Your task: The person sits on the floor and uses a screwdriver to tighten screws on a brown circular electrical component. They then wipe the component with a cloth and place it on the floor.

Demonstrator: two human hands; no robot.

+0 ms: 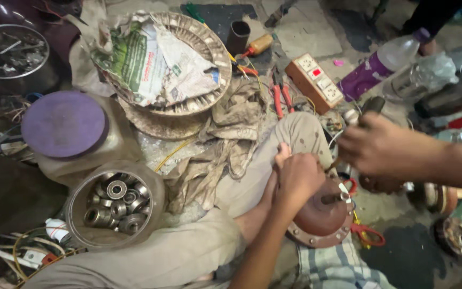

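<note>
Gripped rusty motor cover [319,217] under left hand [298,176], shaft pointing rightward; right hand [383,150] clenched around a dark tool handle [372,104].

The left hand [298,174] is curled into a closed grip, forearm reaching up from below. The right hand [383,147] comes in from the right, fingers bent downward.
</note>
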